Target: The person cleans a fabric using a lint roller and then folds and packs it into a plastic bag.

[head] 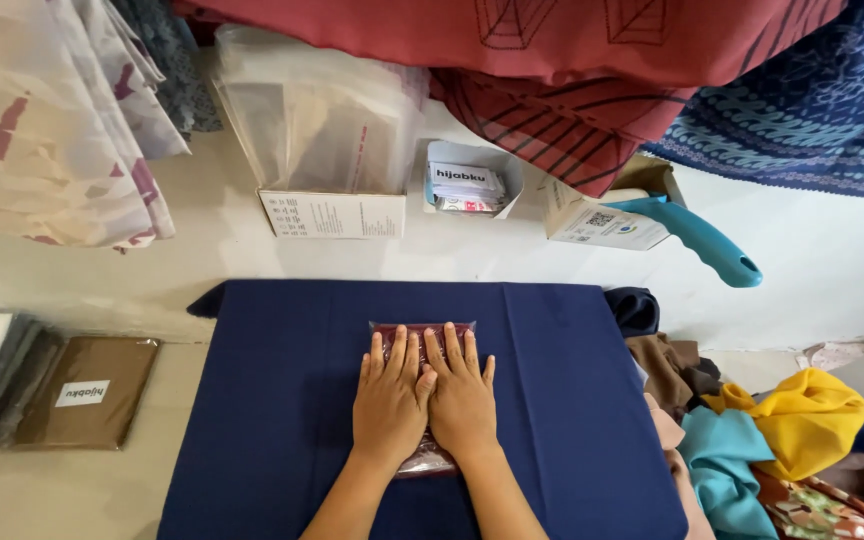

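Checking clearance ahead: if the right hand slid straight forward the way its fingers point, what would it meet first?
Past the clear packet, the right hand crosses bare navy cloth, then likely the small white box.

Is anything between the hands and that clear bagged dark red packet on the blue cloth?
Nothing visible. The left hand and right hand lie flat, side by side, directly on the clear-bagged dark red packet, which rests on the navy cloth.

Navy, maroon and bright scraps

A plain navy cloth (pixel 282 400) lies under a dark maroon packet (pixel 422 332). Above hang a red fabric (pixel 552 40) with dark line patterns and a blue leaf-print fabric (pixel 802 110); yellow cloth (pixel 802 410), teal cloth (pixel 727 460) and a teal handle (pixel 702 240) sit right.
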